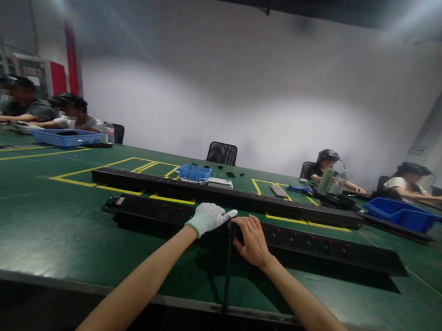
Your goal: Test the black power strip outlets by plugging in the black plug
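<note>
A long black power strip (pixel 317 244) lies across the green table (pixel 27 224) in front of me. My left hand (pixel 208 216), in a white glove, rests on top of its middle with the fingers curled and the index finger pointing right. My bare right hand (pixel 253 239) lies on the strip just to the right, fingers bent over a black plug whose cable (pixel 226 278) runs down to the table's front edge. The two hands nearly touch at the plug. A second long black strip (pixel 138 181) lies parallel behind the first.
A small blue tray (pixel 193 172) and a white box (pixel 220 183) sit beyond the strips inside yellow floor-tape lines. Larger blue bins (pixel 66 136) (pixel 402 214) stand left and right. Several seated people work along the far and side edges. An unoccupied black chair (pixel 222 153) faces me.
</note>
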The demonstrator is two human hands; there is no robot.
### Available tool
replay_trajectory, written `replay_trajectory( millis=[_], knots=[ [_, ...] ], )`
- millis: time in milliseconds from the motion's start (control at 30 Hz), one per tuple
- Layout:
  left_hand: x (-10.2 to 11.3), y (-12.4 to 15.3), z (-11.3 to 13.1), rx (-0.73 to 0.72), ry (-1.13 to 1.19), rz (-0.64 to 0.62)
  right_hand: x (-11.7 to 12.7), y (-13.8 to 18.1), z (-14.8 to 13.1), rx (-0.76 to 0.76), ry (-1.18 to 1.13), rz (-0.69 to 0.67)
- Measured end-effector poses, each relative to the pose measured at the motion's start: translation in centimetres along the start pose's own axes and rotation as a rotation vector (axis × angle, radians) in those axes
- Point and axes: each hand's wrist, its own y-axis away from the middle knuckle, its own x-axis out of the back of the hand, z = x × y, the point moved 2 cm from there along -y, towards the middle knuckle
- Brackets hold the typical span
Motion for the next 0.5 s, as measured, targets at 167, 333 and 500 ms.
replay_trajectory(
  millis=[167, 333, 500],
  knots=[
    [-0.28, -0.28, -0.10, -0.002, 0.001, 0.018, 0.12, 0.02, -0.02, 0.000, -0.001, 0.010],
    [-0.47, -0.31, -0.15, 0.004, 0.004, 0.035, 0.00, 0.05, 0.04, -0.007, 0.010, 0.019],
    [-0.47, -0.21, -0.13, -0.006, 0.000, 0.047, -0.09, 0.08, 0.07, -0.009, 0.016, 0.031]
  ],
)
